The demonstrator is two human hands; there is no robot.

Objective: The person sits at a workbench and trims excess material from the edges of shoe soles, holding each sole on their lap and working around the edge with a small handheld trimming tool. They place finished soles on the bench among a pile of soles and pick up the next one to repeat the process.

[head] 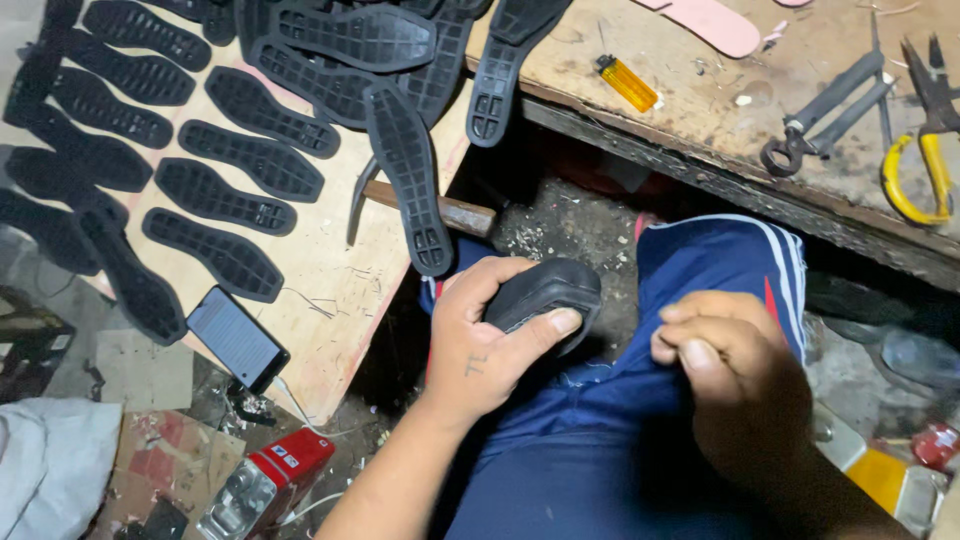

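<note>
Here we grip a black shoe sole (545, 292) in our left hand (480, 345), fingers clamped round it above our lap; our right hand (725, 365) pinches the blue trousers (720, 260), fingers together; more soles (230, 190) lie on the board (330, 290).

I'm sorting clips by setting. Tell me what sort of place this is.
Most likely a small shoemaking or shoe-repair workshop. Rows of black soles lie on a board, pincers and pliers sit on a worn bench, and the left hand grips a sole.
</note>
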